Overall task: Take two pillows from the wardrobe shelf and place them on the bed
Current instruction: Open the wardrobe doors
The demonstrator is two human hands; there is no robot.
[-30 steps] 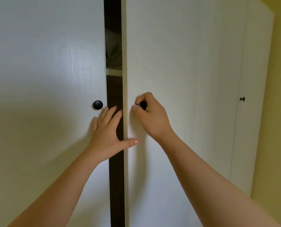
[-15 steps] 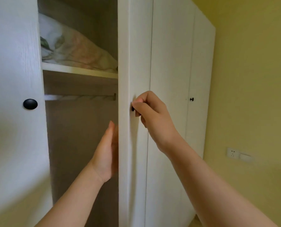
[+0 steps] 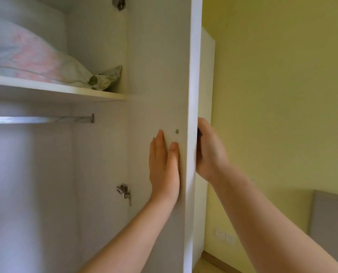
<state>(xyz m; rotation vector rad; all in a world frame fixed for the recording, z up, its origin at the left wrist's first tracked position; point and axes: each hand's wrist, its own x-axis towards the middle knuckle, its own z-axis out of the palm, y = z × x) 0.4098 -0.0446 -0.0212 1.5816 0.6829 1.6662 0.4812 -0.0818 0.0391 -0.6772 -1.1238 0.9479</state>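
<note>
Now door [image 3: 160, 75] swung wider; left hand [image 3: 164, 170] flat inside.

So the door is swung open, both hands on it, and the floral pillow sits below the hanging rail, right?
Not quite. In the head view the floral pillow lies on the shelf above the hanging rail. The door is open, left hand and right hand on it.

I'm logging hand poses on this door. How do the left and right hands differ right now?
The left hand lies flat and open on the inner face of the wardrobe door; the right hand is curled on its outer side. The left hand shows fully; the door's edge hides the right hand's fingertips. Both touch the same door.
</note>
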